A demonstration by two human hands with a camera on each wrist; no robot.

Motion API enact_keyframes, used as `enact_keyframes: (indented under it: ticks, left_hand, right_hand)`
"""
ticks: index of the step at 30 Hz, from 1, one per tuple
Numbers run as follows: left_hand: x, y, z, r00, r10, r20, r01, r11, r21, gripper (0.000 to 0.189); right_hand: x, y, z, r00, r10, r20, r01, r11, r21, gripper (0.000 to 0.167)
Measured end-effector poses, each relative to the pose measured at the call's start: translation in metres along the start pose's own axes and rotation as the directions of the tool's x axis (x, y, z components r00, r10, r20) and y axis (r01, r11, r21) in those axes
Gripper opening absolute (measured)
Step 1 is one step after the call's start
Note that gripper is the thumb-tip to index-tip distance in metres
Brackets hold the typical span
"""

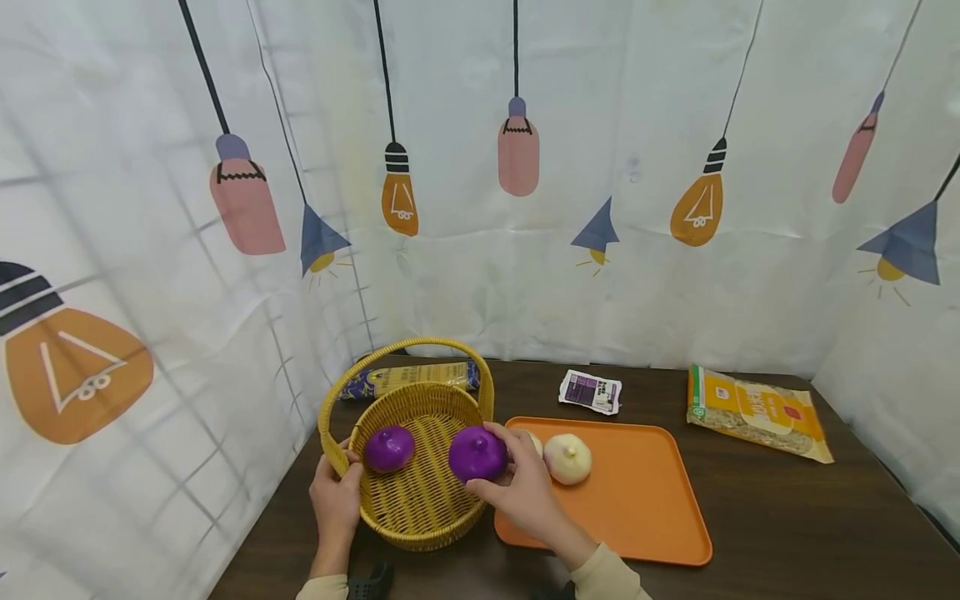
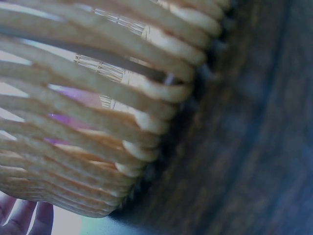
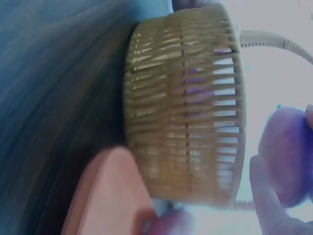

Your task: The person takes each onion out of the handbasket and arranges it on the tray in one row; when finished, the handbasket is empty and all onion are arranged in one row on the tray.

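A yellow wicker basket [image 1: 420, 533] with a tall handle stands on the table, one purple onion [image 1: 389, 448] lying inside at its left. My left hand [image 1: 335, 500] grips the basket's left side near the foot of the handle. In my right hand [image 1: 528, 492] a second purple onion [image 1: 477, 454] is pinched between thumb and fingers, over the basket's right rim. The right wrist view shows that onion [image 3: 287, 156] above the rim, apart from the woven wall. Just right of the hand, a white onion [image 1: 567, 459] sits on an orange tray [image 1: 637, 500], with another pale one partly hidden behind the fingers.
Behind the basket lies a blue and yellow packet [image 1: 420, 379]. A small white and purple sachet [image 1: 590, 392] is past the tray's back edge. Toward the right rear of the dark table [image 1: 780, 517] lies a yellow bag [image 1: 757, 412]. White printed curtains [image 1: 480, 283] enclose the table.
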State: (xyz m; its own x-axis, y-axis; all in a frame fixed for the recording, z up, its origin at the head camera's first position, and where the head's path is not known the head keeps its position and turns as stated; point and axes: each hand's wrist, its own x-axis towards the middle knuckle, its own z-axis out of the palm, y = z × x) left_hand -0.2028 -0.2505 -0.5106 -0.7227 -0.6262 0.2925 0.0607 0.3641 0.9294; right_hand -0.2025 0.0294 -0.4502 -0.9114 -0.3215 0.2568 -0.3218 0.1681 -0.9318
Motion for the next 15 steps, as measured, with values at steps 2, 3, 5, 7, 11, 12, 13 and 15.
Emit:
enact_keyframes:
  ticks: [2,3,5,7,11,12,13,15]
  left_hand:
    - [-0.001,0.001,-0.001,1.000,-0.003,0.001,0.003,1.000,-0.002,0.013]
    - [-0.001,0.002,-0.001,1.000,-0.002,0.002,0.002,1.000,-0.003,0.013]
    - [-0.002,0.002,-0.001,1.000,-0.004,0.001,0.004,1.000,-0.004,0.013]
    - [-0.002,0.002,-0.001,1.000,-0.003,0.002,0.003,1.000,-0.006,0.013]
    - [-0.001,0.001,0.000,1.000,-0.001,0.002,0.001,1.000,-0.005,0.014]
    - [-0.001,0.001,0.000,1.000,0.000,0.002,0.000,1.000,-0.005,0.014]
    - [-0.001,0.000,0.000,1.000,0.001,0.003,-0.001,1.000,-0.008,0.014]
    - [-0.001,0.000,0.000,1.000,0.002,0.003,-0.002,1.000,-0.011,0.014]
  right_hand:
    - [-0.002,0.000,-0.005,1.000,0.011,-0.006,-0.011,1.000,0.005,0.071]
    - [-0.003,0.001,-0.007,1.000,0.011,-0.014,-0.011,1.000,-0.017,0.071]
    - [-0.005,0.004,-0.012,1.000,0.005,-0.028,-0.007,0.999,-0.051,0.071]
    - [-0.007,0.009,-0.017,0.998,-0.006,-0.057,0.002,0.997,-0.071,0.071]
    - [-0.011,0.020,-0.027,0.996,-0.012,-0.093,0.011,1.000,-0.011,0.069]
    - [-0.012,0.023,-0.029,0.996,-0.008,-0.093,0.009,1.000,0.015,0.069]
    - [-0.013,0.026,-0.032,0.996,-0.007,-0.090,0.010,0.999,0.033,0.069]
    - [-0.016,0.030,-0.036,0.997,-0.005,-0.072,0.008,0.999,0.050,0.068]
